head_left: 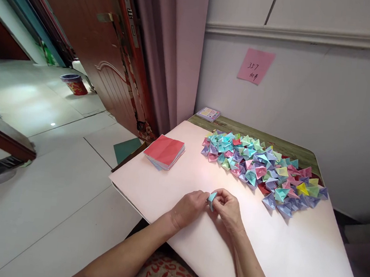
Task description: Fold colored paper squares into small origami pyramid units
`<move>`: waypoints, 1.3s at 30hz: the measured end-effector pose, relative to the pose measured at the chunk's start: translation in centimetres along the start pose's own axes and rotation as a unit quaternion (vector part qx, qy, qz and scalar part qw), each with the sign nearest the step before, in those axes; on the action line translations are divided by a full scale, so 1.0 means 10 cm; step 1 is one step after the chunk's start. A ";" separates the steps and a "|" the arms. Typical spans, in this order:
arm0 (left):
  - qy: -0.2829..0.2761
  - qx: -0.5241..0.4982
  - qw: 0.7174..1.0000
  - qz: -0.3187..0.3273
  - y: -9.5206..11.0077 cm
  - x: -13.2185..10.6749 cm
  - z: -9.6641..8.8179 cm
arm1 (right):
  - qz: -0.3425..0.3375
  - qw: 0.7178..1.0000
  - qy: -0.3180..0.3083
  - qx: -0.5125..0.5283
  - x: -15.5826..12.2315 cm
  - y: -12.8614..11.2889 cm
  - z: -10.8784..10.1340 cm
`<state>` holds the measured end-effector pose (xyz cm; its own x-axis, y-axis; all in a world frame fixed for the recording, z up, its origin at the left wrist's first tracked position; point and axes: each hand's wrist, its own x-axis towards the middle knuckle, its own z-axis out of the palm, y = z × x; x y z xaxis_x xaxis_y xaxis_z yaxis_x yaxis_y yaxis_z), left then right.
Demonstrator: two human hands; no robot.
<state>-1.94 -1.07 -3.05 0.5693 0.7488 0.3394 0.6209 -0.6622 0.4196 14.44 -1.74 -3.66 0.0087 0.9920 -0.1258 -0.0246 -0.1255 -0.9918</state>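
A small piece of folded light-blue paper [211,198] is held just above the white table top [194,241]. My left hand [191,207] pinches it from the left, and the fingers of my right hand [228,208] close on its other side. Part of the paper is hidden behind the fingers. Beyond my right hand lies a wide heap of folded paper pieces [250,177] in blue, purple, pink, green, yellow and red. To the left, near the table's edge, sits a stack of square paper sheets [164,150] with a red one on top.
A pack of printed cards [208,113] lies at the table's far corner. A pink note [256,66] with handwriting is stuck on the wall behind. Left of the table are a green sheet [126,151], a wooden door [84,26] and a red bin [74,85] on the tiled floor.
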 end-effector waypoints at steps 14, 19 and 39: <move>0.052 -0.248 0.964 -0.081 0.01 0.04 -0.12 | 0.026 0.989 -0.109 0.100 -0.04 -0.10 -0.15; 0.016 -0.554 0.776 -0.300 0.09 0.08 -0.14 | -0.031 0.994 -0.063 0.081 -0.03 -0.08 -0.08; 0.069 -0.581 0.735 -0.342 0.14 0.15 -0.13 | -0.042 0.994 -0.015 0.102 -0.04 -0.02 0.03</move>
<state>-0.96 -0.86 -0.89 0.2278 0.9445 -0.2366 -0.1891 0.2813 0.9408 14.11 -2.06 -3.40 -0.0106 0.9992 -0.0398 -0.2271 -0.0412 -0.9730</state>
